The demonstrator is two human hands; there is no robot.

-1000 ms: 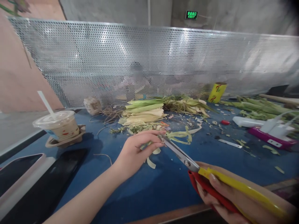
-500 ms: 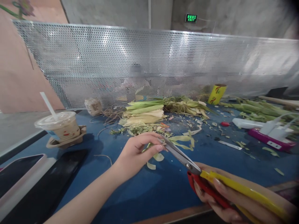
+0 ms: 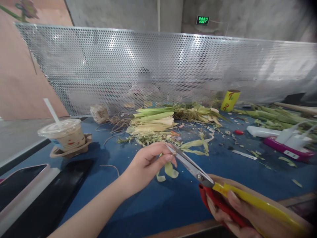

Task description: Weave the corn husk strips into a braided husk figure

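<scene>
My left hand (image 3: 151,162) is closed in a pinch just above the table. A curled pale-green strip of corn husk (image 3: 170,171) hangs below its fingers. In my right hand (image 3: 237,211) I grip scissors (image 3: 200,178) with one red and one yellow handle. Their blades point up and left, nearly together, with the tips against my left fingertips. What lies right between the blades is too small to make out. Another husk strip (image 3: 195,143) lies just beyond the blades. Behind my left hand are a small heap of green twisted scraps (image 3: 153,138) and a stack of husks (image 3: 153,120).
A lidded drink cup (image 3: 65,134) with a straw stands left, behind a black tablet (image 3: 49,198). Brown twine (image 3: 119,122) lies at the back. On the right are a purple power strip (image 3: 287,148) and corn leaves (image 3: 272,115). A perforated metal screen (image 3: 168,66) borders the table's far side.
The husk strip under my left hand hangs lower and more curled than before. The strip beyond the blades has shifted slightly. Both hands and the scissors stay almost in place.
</scene>
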